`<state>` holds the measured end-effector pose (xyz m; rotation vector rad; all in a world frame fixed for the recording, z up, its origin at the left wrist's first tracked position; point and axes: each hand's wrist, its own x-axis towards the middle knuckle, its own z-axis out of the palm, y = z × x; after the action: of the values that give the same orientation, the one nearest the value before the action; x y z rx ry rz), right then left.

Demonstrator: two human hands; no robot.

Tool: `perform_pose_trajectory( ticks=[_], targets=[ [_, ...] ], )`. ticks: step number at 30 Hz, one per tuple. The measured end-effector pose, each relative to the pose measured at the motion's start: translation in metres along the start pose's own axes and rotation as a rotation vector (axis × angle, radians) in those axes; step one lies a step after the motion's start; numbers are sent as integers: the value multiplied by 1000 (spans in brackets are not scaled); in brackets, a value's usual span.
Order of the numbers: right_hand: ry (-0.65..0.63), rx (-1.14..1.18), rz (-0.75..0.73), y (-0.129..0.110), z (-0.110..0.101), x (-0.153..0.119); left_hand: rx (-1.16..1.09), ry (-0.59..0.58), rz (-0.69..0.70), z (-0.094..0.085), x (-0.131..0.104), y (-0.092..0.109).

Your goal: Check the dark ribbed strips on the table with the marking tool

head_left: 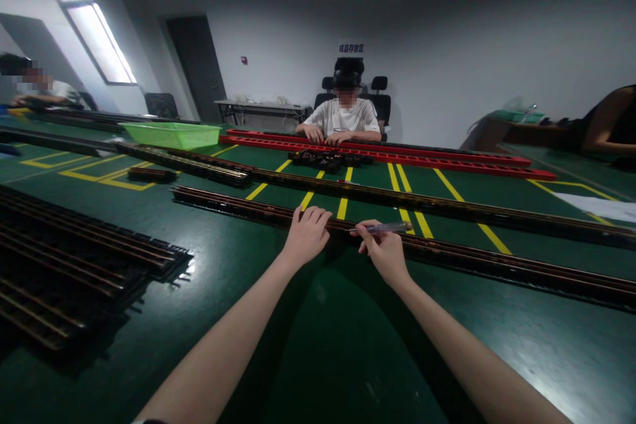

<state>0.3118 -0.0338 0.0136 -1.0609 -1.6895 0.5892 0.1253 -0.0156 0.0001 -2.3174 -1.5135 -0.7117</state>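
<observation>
A long black rail strip (457, 254) with coppery lines runs across the green table right in front of me. My left hand (307, 233) is on this strip, its fingers bent over the top and the thumb on the near side. Just to the right, my right hand (385, 250) is closed around a slim pen-like tool (390, 227) with a clear, purplish barrel. The tool lies nearly level above the strip, and its tip points left towards my left hand. Whether the tip touches the strip I cannot tell.
Several similar strips (64, 245) lie stacked at the left. Behind mine runs another long strip (447, 204). A short black piece (152, 175), a green basket (171, 135) and red slotted rails (397, 158) are farther back. A person (345, 116) sits opposite, hands near small black parts (325, 159).
</observation>
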Motion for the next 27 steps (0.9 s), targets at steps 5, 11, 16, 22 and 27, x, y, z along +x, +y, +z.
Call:
perform_pose_trajectory(
  ticks=[5, 11, 16, 22, 27],
  targets=[
    [23, -11, 10, -2, 0, 0, -4, -19, 17, -3, 0, 0],
    [34, -11, 11, -3, 0, 0, -21, -66, 28, -7, 1, 1],
    [54, 0, 12, -1, 0, 0, -48, -68, 19, -5, 1, -1],
    [27, -1, 21, -2, 0, 0, -116, -114, 17, -5, 1, -4],
    [95, -17, 10, -4, -1, -1, -121, -117, 0, -8, 2, -3]
  ],
)
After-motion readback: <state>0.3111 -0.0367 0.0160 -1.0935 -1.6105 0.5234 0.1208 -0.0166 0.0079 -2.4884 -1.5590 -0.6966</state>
